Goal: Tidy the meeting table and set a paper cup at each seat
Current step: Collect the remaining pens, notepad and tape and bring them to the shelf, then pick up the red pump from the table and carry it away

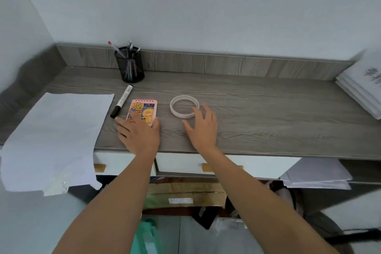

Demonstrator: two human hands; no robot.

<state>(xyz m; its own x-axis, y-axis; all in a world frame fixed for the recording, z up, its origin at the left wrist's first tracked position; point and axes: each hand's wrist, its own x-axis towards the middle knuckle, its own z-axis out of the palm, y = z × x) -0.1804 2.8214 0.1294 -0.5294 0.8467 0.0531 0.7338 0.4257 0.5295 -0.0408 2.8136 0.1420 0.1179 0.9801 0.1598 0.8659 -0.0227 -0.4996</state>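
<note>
On the grey wood table [257,109] lie a small pink spiral notepad [145,108], a black-and-white marker [122,100] to its left, and a white tape ring [184,106] to its right. My left hand [140,133] rests flat with spread fingers over the notepad's near edge, its little finger close to the marker's cap. My right hand [203,128] is open, palm down, with fingertips touching the tape ring's near right rim. Neither hand grips anything. No paper cup is in view.
A black mesh pen holder [129,66] with several pens stands at the back left. A large white paper sheet [55,136] overhangs the table's left front edge. Stacked white booklets [362,84] lie at the right. White drawers [226,164] and boxes sit below.
</note>
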